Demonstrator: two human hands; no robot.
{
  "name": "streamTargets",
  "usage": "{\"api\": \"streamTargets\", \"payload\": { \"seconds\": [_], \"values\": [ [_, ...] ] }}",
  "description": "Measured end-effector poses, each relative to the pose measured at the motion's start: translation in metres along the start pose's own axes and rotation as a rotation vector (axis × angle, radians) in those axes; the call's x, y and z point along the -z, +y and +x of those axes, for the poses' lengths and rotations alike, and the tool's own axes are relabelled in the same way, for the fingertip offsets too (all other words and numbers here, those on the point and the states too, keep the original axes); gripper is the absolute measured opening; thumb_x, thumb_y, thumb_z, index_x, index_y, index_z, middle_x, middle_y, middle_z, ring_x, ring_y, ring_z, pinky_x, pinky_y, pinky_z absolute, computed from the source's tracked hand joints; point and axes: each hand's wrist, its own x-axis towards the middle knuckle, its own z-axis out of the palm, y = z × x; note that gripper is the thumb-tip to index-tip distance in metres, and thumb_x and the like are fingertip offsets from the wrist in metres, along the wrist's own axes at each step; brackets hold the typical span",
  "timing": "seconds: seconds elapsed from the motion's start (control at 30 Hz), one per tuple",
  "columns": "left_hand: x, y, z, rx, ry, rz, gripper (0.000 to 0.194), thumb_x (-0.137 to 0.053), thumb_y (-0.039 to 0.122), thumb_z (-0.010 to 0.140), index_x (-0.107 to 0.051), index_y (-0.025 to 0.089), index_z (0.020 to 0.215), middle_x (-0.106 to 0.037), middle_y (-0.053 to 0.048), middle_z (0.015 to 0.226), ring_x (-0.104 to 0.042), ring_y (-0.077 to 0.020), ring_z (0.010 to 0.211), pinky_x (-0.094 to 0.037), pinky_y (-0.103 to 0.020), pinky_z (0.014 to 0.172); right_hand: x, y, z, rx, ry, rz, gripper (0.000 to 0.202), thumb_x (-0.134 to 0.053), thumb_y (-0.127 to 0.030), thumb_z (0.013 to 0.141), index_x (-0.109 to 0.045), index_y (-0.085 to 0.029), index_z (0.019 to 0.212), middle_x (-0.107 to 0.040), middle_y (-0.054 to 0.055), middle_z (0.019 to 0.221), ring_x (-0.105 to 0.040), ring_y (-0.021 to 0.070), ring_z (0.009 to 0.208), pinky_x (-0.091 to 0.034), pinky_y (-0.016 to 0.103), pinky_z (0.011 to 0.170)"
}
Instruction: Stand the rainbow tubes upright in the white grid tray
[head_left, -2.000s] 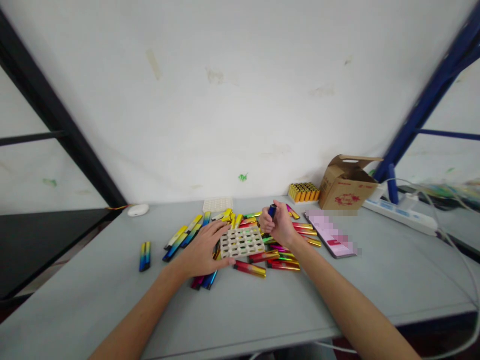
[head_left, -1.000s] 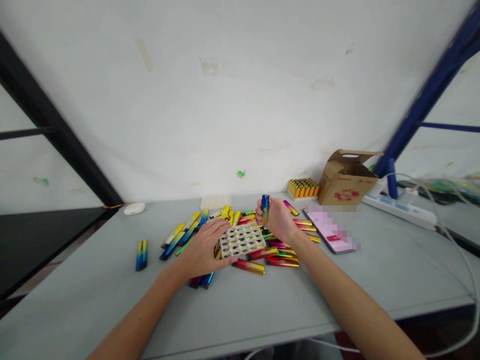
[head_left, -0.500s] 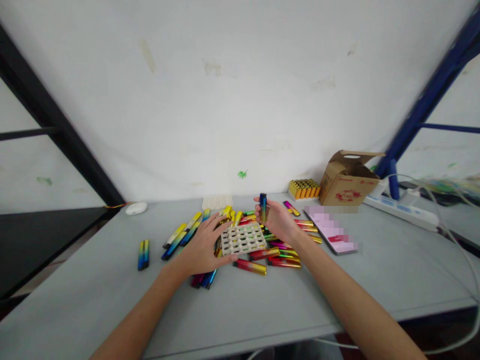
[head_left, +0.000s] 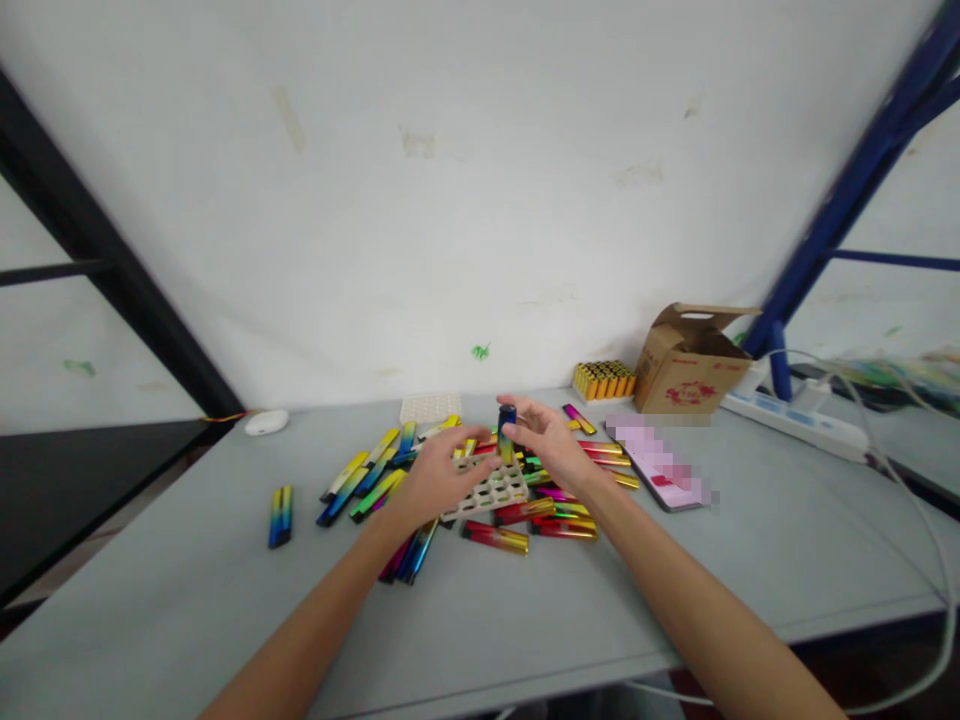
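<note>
Left hand: my left hand (head_left: 435, 482) was partly open, thumb apart from the fingers; the thumb reached over the left part of the tray (head_left: 487, 508), though whether it pressed on it I couldn't tell.
Right hand: my right hand (head_left: 551, 440) pinched a tube (head_left: 506, 418) between thumb and fingers.
Tube: upright, dark blue end up, over the rear right part of the tray; I couldn't see whether its lower end sat in a hole.
Tray: lying over the pile (head_left: 495, 538) of colored tubes, around the middle of the tabletop (head_left: 465, 640), nearer its back edge than its near one.
Change: half a second before, I had the tube just beyond the tray's rear right corner; since then it had come left, over the holes. My left thumb had risen from the tray's near left corner, baring that corner, and more green and yellow tubes showed left of my hand.
Left side: a pair (head_left: 280, 517) of blue and yellow tubes, well apart from the pile; a white case (head_left: 267, 423) by the back left corner.
Back edge: a spare tray (head_left: 431, 407), then an orange set (head_left: 604, 382) beside the box (head_left: 690, 370).
Right side: the phone (head_left: 652, 462), just right of the pile.
</note>
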Motion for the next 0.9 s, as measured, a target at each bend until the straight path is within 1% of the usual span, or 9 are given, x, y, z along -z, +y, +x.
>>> {"api": "streamTargets", "payload": {
  "seconds": [0.13, 0.27, 0.4, 0.5, 0.57, 0.63, 0.7, 0.77, 0.9],
  "values": [
    [-0.008, 0.008, 0.009, -0.011, -0.057, -0.103, 0.024, -0.061, 0.038, 0.081, -0.071, 0.018, 0.091, -0.073, -0.003, 0.085, -0.065, -0.0212, 0.078, -0.050, -0.033, 0.077, -0.002, 0.005, -0.001, 0.018, -0.008, -0.054, 0.021, -0.081, -0.027, 0.061, -0.064, -0.020, 0.071, -0.058, 0.005, 0.124, -0.055, 0.0203, 0.112, -0.037, 0.036, 0.099],
    [-0.005, 0.007, 0.007, 0.105, -0.033, -0.352, 0.027, -0.060, 0.041, 0.082, -0.071, 0.017, 0.087, -0.073, -0.004, 0.084, -0.065, -0.0225, 0.081, -0.049, -0.033, 0.079, -0.003, 0.005, 0.000, 0.037, -0.010, -0.091, 0.026, -0.076, -0.033, 0.068, -0.069, -0.024, 0.092, -0.061, 0.005, 0.121, -0.053, 0.0197, 0.115, -0.037, 0.035, 0.100],
    [0.002, 0.001, 0.002, 0.333, 0.067, -0.780, 0.036, -0.063, 0.047, 0.079, -0.066, 0.013, 0.089, -0.072, -0.009, 0.085, -0.067, -0.0208, 0.073, -0.052, -0.033, 0.072, 0.005, 0.007, 0.006, 0.001, 0.217, -0.091, 0.023, -0.067, -0.040, 0.075, -0.070, -0.022, 0.088, -0.069, 0.005, 0.102, -0.059, 0.0187, 0.101, -0.042, 0.033, 0.091],
    [0.009, -0.001, 0.001, 0.390, 0.131, -0.962, 0.037, -0.068, 0.039, 0.077, -0.060, 0.013, 0.101, -0.071, -0.007, 0.081, -0.065, -0.0160, 0.062, -0.052, -0.031, 0.065, 0.015, 0.014, 0.012, -0.037, 0.351, -0.084, 0.020, -0.067, -0.039, 0.074, -0.069, -0.020, 0.078, -0.069, 0.004, 0.091, -0.062, 0.0174, 0.086, -0.045, 0.030, 0.076],
    [0.013, -0.001, 0.001, 0.415, 0.133, -1.045, 0.035, -0.067, 0.031, 0.077, -0.055, 0.015, 0.106, -0.071, -0.004, 0.076, -0.064, -0.0144, 0.058, -0.051, -0.029, 0.063, 0.020, 0.017, 0.015, -0.043, 0.405, -0.070, 0.019, -0.066, -0.038, 0.072, -0.068, -0.019, 0.074, -0.068, 0.004, 0.085, -0.062, 0.0164, 0.078, -0.044, 0.028, 0.068],
    [0.015, -0.001, 0.003, 0.454, 0.126, -1.110, 0.023, -0.063, 0.027, 0.079, -0.054, 0.016, 0.098, -0.070, -0.002, 0.072, -0.065, -0.0152, 0.058, -0.051, -0.028, 0.061, 0.022, 0.019, 0.016, -0.050, 0.431, -0.051, 0.018, -0.065, -0.037, 0.072, -0.067, -0.019, 0.072, -0.068, 0.003, 0.084, -0.062, 0.0157, 0.074, -0.044, 0.027, 0.064],
    [0.016, -0.002, 0.004, 0.512, 0.132, -1.163, 0.013, -0.055, 0.029, 0.084, -0.050, 0.018, 0.083, -0.070, -0.004, 0.069, -0.067, -0.0178, 0.061, -0.052, -0.030, 0.062, 0.023, 0.019, 0.016, -0.056, 0.436, -0.037, 0.019, -0.062, -0.037, 0.073, -0.067, -0.019, 0.073, -0.068, 0.003, 0.085, -0.062, 0.0152, 0.073, -0.044, 0.026, 0.062],
    [0.016, -0.002, 0.006, 0.563, 0.175, -1.187, 0.020, -0.048, 0.034, 0.089, -0.046, 0.019, 0.077, -0.071, -0.005, 0.073, -0.070, -0.0202, 0.067, -0.053, -0.032, 0.065, 0.021, 0.017, 0.015, -0.064, 0.428, -0.027, 0.020, -0.060, -0.038, 0.074, -0.066, -0.019, 0.074, -0.068, 0.003, 0.085, -0.062, 0.0149, 0.072, -0.044, 0.026, 0.062],
    [0.016, -0.001, 0.006, 0.530, 0.269, -1.194, 0.014, -0.053, 0.030, 0.089, -0.051, 0.017, 0.084, -0.071, -0.005, 0.086, -0.069, -0.0161, 0.070, -0.053, -0.028, 0.065, 0.020, 0.013, 0.014, -0.065, 0.417, 0.002, 0.022, -0.059, -0.039, 0.072, -0.066, -0.019, 0.074, -0.067, 0.003, 0.083, -0.061, 0.0148, 0.071, -0.045, 0.026, 0.061]
  ]
}}
